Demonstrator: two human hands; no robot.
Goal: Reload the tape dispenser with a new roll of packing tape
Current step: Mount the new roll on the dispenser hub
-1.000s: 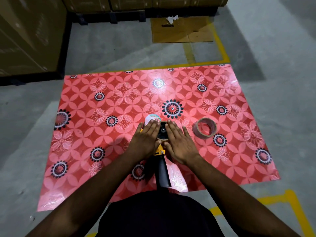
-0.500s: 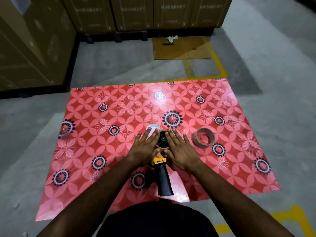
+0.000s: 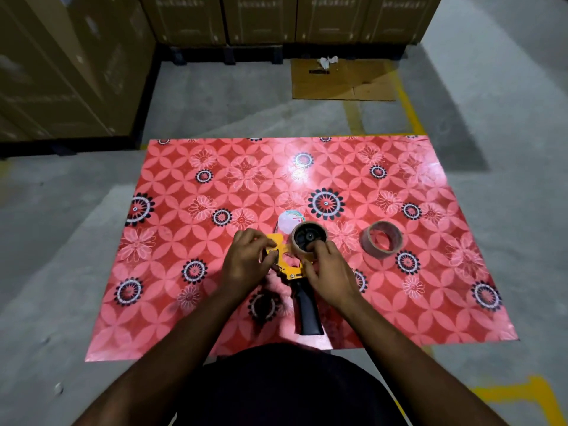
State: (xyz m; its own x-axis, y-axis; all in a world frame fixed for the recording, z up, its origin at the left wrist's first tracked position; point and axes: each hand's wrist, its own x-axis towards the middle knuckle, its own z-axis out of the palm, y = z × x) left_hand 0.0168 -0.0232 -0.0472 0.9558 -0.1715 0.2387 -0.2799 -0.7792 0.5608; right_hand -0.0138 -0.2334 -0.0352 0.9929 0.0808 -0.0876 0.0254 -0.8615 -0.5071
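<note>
A yellow tape dispenser [image 3: 287,259] with a black handle [image 3: 309,312] lies on the red flowered mat [image 3: 215,195]. A brown ring [image 3: 309,236], a tape roll or core, sits on its black hub. My left hand [image 3: 249,259] grips the yellow frame on the left side. My right hand [image 3: 330,273] holds the near edge of the ring on the hub. A second brown tape roll [image 3: 381,239] lies flat on the mat to the right, apart from both hands. A small white round piece [image 3: 289,221] lies just beyond the dispenser.
The mat lies on a grey concrete floor with yellow lines [image 3: 408,109]. A flat cardboard sheet [image 3: 342,79] lies beyond the mat. Stacked brown cartons [image 3: 61,66] on pallets stand at the left and along the back.
Both hands lay flat over the dispenser's hub; now they have drawn back and curled, the left onto the yellow frame, the right onto the ring, which shows uncovered. My view has tilted up.
</note>
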